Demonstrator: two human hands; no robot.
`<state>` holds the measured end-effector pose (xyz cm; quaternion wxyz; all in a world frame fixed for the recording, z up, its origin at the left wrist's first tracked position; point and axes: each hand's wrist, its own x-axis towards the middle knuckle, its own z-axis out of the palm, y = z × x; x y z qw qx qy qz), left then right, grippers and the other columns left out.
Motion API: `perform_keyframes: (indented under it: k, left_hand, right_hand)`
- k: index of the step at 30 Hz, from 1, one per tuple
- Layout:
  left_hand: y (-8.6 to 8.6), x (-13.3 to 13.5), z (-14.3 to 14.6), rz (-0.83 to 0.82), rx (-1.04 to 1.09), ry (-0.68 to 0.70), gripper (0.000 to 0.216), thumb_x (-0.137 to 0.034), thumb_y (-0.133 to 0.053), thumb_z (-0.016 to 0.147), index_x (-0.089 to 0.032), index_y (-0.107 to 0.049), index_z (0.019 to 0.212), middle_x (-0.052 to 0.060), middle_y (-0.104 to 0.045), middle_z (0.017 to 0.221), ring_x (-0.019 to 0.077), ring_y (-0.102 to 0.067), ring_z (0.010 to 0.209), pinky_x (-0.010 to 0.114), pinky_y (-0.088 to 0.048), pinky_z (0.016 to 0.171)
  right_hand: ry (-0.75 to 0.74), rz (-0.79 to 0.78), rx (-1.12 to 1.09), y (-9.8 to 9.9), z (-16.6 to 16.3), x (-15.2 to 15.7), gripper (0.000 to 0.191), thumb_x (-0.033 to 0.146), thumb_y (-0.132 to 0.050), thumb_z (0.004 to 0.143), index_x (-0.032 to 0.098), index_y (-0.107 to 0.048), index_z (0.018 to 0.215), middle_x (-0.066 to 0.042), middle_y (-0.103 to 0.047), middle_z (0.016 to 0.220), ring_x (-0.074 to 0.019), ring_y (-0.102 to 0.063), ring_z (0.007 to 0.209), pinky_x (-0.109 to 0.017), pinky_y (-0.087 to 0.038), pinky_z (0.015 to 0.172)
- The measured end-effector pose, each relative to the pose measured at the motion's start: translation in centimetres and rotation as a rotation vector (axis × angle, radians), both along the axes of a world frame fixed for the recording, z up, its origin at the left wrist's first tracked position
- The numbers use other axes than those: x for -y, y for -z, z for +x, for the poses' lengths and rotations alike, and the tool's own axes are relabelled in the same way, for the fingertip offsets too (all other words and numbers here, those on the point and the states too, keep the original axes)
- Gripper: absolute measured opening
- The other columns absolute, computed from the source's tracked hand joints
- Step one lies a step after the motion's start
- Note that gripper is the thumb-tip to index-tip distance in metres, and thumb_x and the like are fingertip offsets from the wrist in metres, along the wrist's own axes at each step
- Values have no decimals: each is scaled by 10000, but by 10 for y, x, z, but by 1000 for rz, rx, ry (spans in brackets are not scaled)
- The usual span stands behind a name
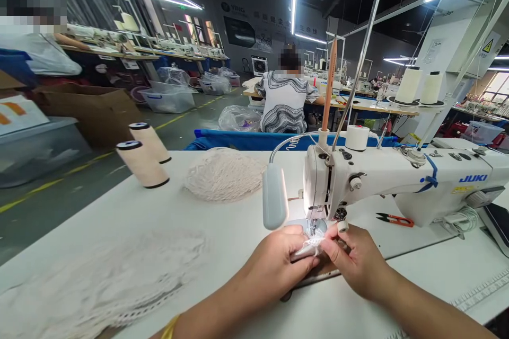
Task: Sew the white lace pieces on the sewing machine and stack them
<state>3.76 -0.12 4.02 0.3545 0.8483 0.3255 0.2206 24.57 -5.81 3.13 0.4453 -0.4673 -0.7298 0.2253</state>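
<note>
A small piece of white lace fabric [314, 243] lies at the needle of a white sewing machine [369, 169]. My left hand [284, 257] grips its left side, thumb and fingers closed on it just in front of the presser foot. From the right, my right hand [353, 257] pinches the same lace between thumb and fingers. The fingertips of both hands almost meet below the needle. A grey lamp head [274, 196] hangs left of the needle and lights the spot. The needle tip and the lace's underside are hidden.
A pile of lace [225, 175] sits behind the lamp, and a larger lace heap [99, 280] spreads at front left. Two thread cones [143, 164] stand at the left edge. Orange thread snips [395, 220] lie beneath the machine arm. A person [284, 95] sits ahead.
</note>
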Motion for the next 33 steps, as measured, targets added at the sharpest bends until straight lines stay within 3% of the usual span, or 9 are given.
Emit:
perform_keyframes:
  k: [3,7,10,20,24,29,32,33]
  left_hand:
    - [5,5,-5,200,15,53,395,-281,-577,999,-193,-599,615,12,-614,762,165,-604,738,267,-421,645]
    - [21,15,-12,478,53,125,237,-130,-607,970,-252,-770,850,26,-722,920,208,-636,842,347,-439,770]
    - [32,22,-15,544,136,101,332,-30,-538,925,-276,-761,922,6,-761,947,225,-654,868,378,-438,803]
    - [42,12,-10,644,149,22,381,-27,-448,927,-257,-750,905,15,-756,897,213,-627,781,362,-416,742]
    - [38,7,-12,592,94,24,374,3,-465,840,-238,-744,904,29,-755,936,219,-651,828,342,-438,738]
    - [23,-1,-11,386,18,50,299,-54,-513,845,-216,-763,861,47,-744,950,215,-683,862,319,-495,758]
    - [18,-7,-7,199,5,12,265,-113,-529,854,-224,-766,810,41,-730,922,218,-681,875,312,-522,781]
    - [16,-9,-6,122,-2,-5,260,-131,-531,854,-228,-767,804,36,-727,922,221,-684,893,313,-531,801]
  right_hand:
    - [-81,124,182,-2,5,4,250,322,-529,1096,241,-586,866,26,-663,773,-156,-586,698,-265,-415,679]
    - [-248,260,501,0,11,8,362,385,-430,1152,241,-520,832,6,-663,781,-180,-568,715,-316,-404,714]
    - [-251,254,596,2,12,10,380,378,-397,1166,244,-506,828,3,-657,786,-183,-565,726,-324,-398,721]
    - [-129,312,599,12,12,2,369,341,-413,1170,237,-529,835,-3,-661,782,-188,-561,717,-313,-397,713]
    - [-104,286,589,17,12,-3,299,285,-461,1137,233,-554,857,-7,-675,804,-196,-578,733,-317,-406,722]
    - [-52,233,573,20,14,-8,246,233,-477,1110,228,-601,897,-29,-704,821,-222,-601,755,-342,-438,756]
    - [-52,179,527,19,13,-8,113,328,-638,1058,219,-653,1032,-61,-754,970,-258,-641,868,-354,-478,789]
    - [-57,158,510,19,11,-8,165,352,-703,1018,216,-661,1101,-72,-761,1033,-272,-651,911,-361,-491,802]
